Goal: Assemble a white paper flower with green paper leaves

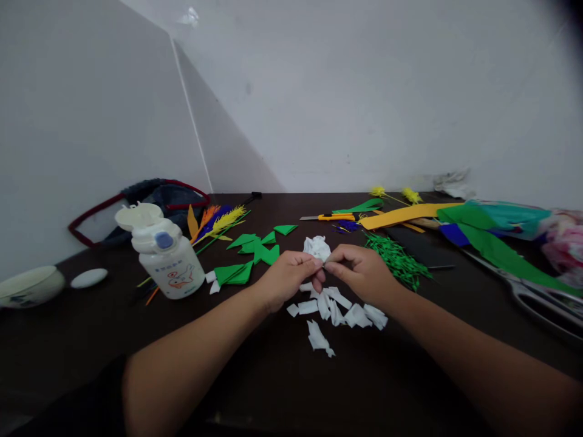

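Note:
My left hand (296,271) and my right hand (359,271) meet over the middle of the table, fingertips pinched together. Just beyond them a ruffled white paper flower (316,245) shows, its base between my fingers. A small dark spot, maybe a stem end, is at the pinch; most of it is hidden. Under and in front of my hands lie several white paper pieces (357,315), some folded or twisted. One more white piece (319,340) lies nearer to me. Left of my left hand are folded green paper pieces (259,250).
Left stand a white bottle (170,267) with its lid up, a bowl (31,286) and a white lid (89,278). Paper feathery stems (223,221) lie behind. To the right are a yellow cutter (337,216), green shreds (396,261), an orange strip (405,214) and scissors (542,297).

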Available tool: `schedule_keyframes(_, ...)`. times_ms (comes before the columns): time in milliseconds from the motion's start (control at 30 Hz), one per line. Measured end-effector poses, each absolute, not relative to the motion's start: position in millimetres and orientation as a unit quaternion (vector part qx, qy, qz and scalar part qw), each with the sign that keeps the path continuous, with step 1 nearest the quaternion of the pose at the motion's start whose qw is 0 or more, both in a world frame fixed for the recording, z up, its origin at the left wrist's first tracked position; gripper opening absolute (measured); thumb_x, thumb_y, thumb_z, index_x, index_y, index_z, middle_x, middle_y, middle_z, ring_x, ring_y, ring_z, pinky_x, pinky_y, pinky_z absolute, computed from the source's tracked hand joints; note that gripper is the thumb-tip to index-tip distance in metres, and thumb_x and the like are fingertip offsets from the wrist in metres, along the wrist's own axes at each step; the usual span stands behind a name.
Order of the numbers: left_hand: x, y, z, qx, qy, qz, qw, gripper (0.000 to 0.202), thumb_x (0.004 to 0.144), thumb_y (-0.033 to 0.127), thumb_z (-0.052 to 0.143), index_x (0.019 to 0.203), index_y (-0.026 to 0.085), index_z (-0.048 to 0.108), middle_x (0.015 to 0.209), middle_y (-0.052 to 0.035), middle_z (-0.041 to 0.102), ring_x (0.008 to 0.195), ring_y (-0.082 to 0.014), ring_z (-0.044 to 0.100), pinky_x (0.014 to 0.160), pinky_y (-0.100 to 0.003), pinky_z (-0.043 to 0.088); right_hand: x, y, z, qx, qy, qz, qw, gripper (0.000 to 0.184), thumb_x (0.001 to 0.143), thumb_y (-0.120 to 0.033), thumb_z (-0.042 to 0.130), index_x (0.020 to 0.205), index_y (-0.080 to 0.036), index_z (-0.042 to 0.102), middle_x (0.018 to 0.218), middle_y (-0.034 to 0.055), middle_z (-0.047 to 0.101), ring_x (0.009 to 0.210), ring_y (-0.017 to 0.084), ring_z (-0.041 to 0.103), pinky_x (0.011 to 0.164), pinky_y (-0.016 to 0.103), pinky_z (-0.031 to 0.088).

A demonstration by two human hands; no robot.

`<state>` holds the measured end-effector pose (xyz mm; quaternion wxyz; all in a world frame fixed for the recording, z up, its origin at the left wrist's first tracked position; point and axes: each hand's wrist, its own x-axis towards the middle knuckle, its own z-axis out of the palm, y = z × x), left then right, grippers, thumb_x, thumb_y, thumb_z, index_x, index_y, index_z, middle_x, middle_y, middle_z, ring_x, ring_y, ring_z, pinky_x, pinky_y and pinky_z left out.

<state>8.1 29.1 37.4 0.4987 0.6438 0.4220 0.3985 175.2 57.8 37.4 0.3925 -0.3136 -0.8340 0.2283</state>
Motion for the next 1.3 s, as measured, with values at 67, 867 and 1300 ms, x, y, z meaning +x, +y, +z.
schedule_keyframes(67, 9.7, 29.1, 36.8, 0.631, 0.42, 0.411, 0.507, 0.031, 0.081, 0.033, 0.043, 0.06, 0.015, 0.058, 0.049, 0.0008, 0.056, 0.05, -0.0104, 0.048, 0.064, -0.027, 0.037, 175.1, 57.8, 37.3, -0.315, -0.832, 0.227, 0.396, 0.009, 0.074, -0.019, 0.054, 0.068, -0.019, 0.061, 0.065, -0.0002, 0.06, 0.063, 0.012, 0.054, 0.061, 0.025, 0.04)
schedule_keyframes(867, 7.0, 26.9, 41.1, 0.736, 0.47, 0.318, 0.368, 0.028, 0.084, 0.031, 0.037, 0.066, 0.016, 0.052, 0.056, -0.0007, 0.059, 0.053, -0.0112, 0.048, 0.06, -0.026, 0.038, 176.1, 60.7, 28.0, -0.308, -0.869, 0.097, 0.374, 0.024, 0.082, -0.027, 0.044, 0.062, -0.017, 0.053, 0.057, -0.0013, 0.048, 0.055, 0.01, 0.045, 0.053, 0.023, 0.032)
schedule_keyframes(1300, 4.1, 31.6, 34.9, 0.674, 0.44, 0.387, 0.449, 0.014, 0.073, 0.026, 0.056, 0.067, 0.015, 0.052, 0.06, 0.0003, 0.053, 0.056, -0.0093, 0.042, 0.054, -0.023, 0.033, 175.5, 59.7, 33.1, -0.313, -0.86, 0.133, 0.382, 0.025, 0.08, -0.026, 0.045, 0.057, -0.018, 0.049, 0.054, -0.0016, 0.048, 0.053, 0.01, 0.045, 0.052, 0.023, 0.033)
